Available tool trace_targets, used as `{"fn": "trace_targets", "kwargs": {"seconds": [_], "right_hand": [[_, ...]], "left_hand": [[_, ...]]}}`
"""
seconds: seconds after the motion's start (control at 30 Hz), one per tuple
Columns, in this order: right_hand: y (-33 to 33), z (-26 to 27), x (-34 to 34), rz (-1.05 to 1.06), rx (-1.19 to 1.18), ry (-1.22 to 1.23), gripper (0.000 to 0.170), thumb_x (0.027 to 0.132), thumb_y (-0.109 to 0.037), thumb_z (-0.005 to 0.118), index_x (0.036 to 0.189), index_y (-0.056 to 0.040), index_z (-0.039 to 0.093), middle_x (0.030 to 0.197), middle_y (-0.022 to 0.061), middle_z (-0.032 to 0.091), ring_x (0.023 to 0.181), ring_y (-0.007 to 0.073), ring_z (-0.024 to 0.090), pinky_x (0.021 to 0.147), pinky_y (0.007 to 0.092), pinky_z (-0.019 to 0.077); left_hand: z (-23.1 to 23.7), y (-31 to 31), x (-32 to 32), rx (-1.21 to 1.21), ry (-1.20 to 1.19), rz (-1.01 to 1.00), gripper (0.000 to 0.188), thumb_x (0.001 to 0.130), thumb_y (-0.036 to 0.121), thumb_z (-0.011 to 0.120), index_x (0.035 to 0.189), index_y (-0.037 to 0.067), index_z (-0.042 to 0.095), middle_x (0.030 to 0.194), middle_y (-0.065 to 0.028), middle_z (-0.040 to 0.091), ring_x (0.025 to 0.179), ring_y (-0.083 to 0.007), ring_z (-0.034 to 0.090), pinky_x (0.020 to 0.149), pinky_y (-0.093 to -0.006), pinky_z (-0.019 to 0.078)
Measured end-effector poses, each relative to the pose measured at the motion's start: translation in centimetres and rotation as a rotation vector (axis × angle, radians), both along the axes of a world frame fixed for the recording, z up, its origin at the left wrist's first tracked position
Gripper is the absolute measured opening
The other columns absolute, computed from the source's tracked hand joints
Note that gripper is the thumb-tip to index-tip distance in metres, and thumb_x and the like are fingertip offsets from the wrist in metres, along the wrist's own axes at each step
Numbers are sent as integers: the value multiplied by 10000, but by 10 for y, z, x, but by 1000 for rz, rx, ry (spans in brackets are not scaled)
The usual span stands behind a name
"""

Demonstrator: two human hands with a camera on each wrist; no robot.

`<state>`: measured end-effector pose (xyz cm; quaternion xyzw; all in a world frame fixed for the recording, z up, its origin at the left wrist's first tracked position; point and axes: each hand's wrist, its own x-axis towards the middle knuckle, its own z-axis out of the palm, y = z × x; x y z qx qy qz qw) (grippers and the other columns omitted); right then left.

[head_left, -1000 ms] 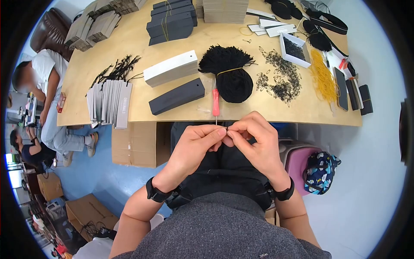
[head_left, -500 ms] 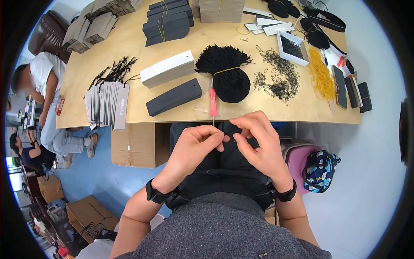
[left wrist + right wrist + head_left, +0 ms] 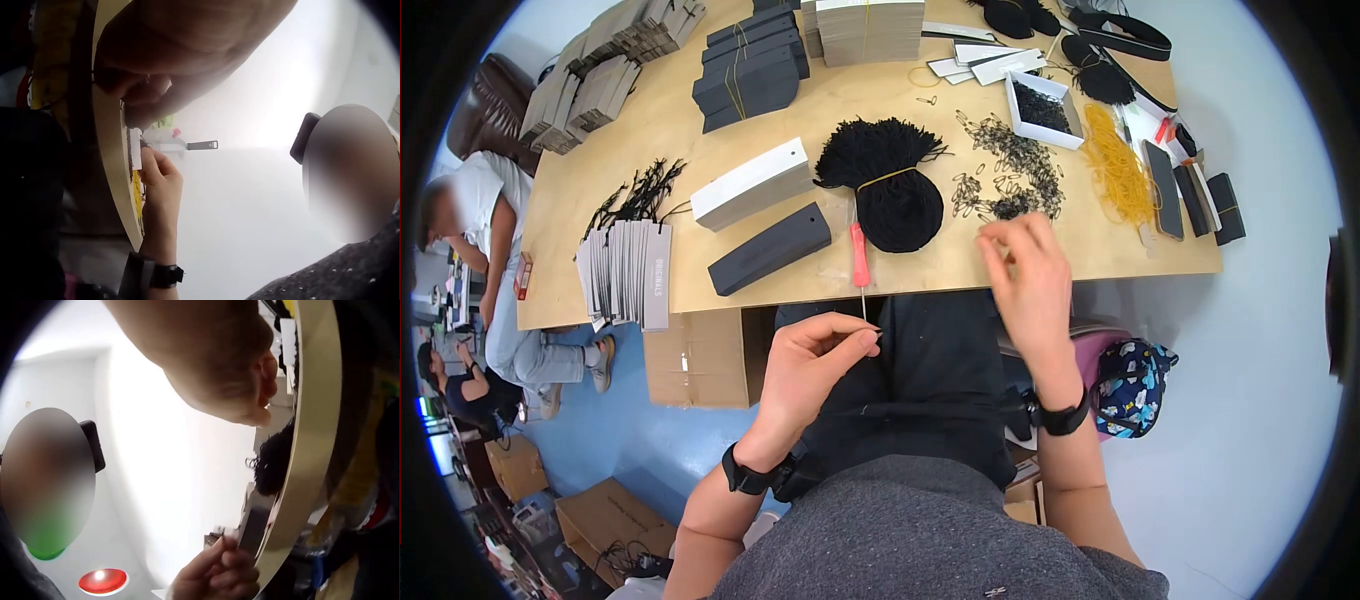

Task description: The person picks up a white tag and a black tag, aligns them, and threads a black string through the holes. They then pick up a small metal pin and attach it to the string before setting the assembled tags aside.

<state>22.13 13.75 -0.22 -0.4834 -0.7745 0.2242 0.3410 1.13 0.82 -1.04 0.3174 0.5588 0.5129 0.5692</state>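
Note:
In the head view the left hand (image 3: 808, 368) pinches a tiny dark item (image 3: 878, 332) between thumb and forefinger, just off the table's front edge; its shape is too small to tell. Beside those fingertips ends the metal shaft of a red-handled tool (image 3: 859, 256), which lies across the edge. The right hand (image 3: 1037, 290) hovers over the edge at the near side of a scatter of small dark pins (image 3: 1025, 172), thumb and forefinger apart, with nothing visible between them. In the right wrist view the left hand (image 3: 215, 574) appears low down, fingertips together.
On the table (image 3: 960, 268) are a black cord bundle (image 3: 900, 205), white (image 3: 750, 185) and dark tag stacks (image 3: 770, 250), strung tags (image 3: 625, 270), a box of pins (image 3: 1043, 108), yellow bands (image 3: 1118, 170) and a phone (image 3: 1163, 190). A person (image 3: 500, 220) sits at the left.
The hands were together at the fingertips; the right hand has come away and moved right and forward to the pins. The left still pinches. The head view has shifted, moving the table leftward.

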Motion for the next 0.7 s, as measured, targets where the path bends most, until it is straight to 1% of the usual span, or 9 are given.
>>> {"fn": "trace_targets", "kwargs": {"seconds": [0.07,0.23,0.3,0.4,0.47,0.5,0.57,0.6,0.7], "right_hand": [[19,-7,7,-85,222,-189,60,853,-98,693,890,-58,668,860,105,570,761,310,617,654,397,502],[33,-13,5,-30,296,-318,70,826,-84,698,871,-40,668,834,113,574,753,326,620,651,405,506],[31,-14,2,-33,330,-373,78,814,-79,700,865,-32,663,829,116,574,751,336,620,657,409,509],[19,-11,-1,-49,279,-277,102,835,-96,705,873,-15,655,816,109,585,704,283,617,643,375,502],[-6,2,-6,81,-251,181,129,908,-125,684,908,-3,644,759,43,578,658,171,571,622,305,476],[-20,8,-11,144,-608,422,197,980,-195,641,946,-1,638,736,-21,546,665,77,499,616,233,428],[-32,8,-17,298,-896,526,253,1009,-248,607,939,-6,633,729,-48,510,654,48,467,593,207,391],[-34,5,-19,299,-899,527,253,1009,-248,607,939,-6,633,729,-48,510,654,48,467,593,207,391],[-38,-3,-24,441,-1175,727,288,1014,-281,596,917,-13,631,730,-40,513,640,41,442,573,202,360]], "left_hand": [[-3,0,-1,10,-16,14,113,901,70,714,984,-5,733,849,-65,712,738,-63,610,606,-192,396],[-3,1,-6,-15,-63,26,117,908,74,713,989,-10,729,880,-42,716,813,-67,635,699,-199,465],[-1,4,-4,-32,-140,45,135,910,104,715,989,-5,726,853,-40,702,758,-54,590,643,-198,410],[-2,7,-4,-38,-212,57,146,915,117,706,992,-6,724,823,-36,683,703,-50,525,623,-203,380],[-2,9,-3,-39,-229,60,140,923,106,697,997,-12,709,816,-42,666,689,-58,518,627,-209,393],[-2,10,-3,-34,-246,52,134,931,94,687,1002,-19,694,808,-48,650,674,-67,511,631,-215,405],[-3,11,-2,-42,-254,49,130,931,94,686,1003,-14,695,808,-45,649,679,-68,512,636,-217,407],[-3,10,-2,-48,-264,41,127,932,93,684,1003,-10,696,809,-42,648,684,-69,514,641,-219,410],[-3,8,-2,-34,-298,10,119,928,95,686,1000,1,698,810,-32,645,699,-69,519,650,-221,415]]}}
